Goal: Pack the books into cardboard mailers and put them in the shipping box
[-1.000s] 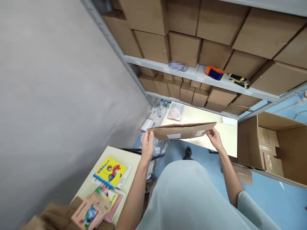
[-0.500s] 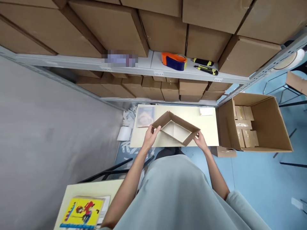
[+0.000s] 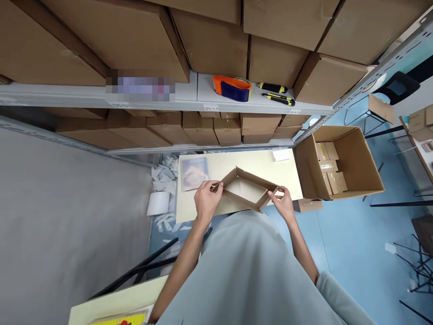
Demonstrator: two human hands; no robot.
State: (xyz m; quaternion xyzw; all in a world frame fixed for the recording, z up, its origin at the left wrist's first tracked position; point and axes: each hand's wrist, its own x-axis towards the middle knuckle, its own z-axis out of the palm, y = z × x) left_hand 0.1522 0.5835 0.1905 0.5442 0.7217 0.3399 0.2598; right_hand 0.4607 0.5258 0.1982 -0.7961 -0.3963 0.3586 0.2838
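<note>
A brown cardboard box frame, skewed into a diamond, is held over the pale yellow table; the light tabletop shows through its middle. My left hand pinches its left corner between thumb and fingers. At the opposite corner my right hand grips the cardboard wall, thumb on the near side. Left of the frame, a flat picture in a clear sleeve lies on the table. A small white box sits near the table's far right corner.
A large open carton with taped packets stands right of the table. Ahead, shelves hold many brown boxes, an orange-and-blue tape dispenser and yellow-black box cutters. Paper scraps and a white roll lie by the left wall.
The cardboard frame has come slightly nearer my body and looks flatter. My right hand has shifted its grip, thumb now over the near wall. The view has turned a little to the right.
</note>
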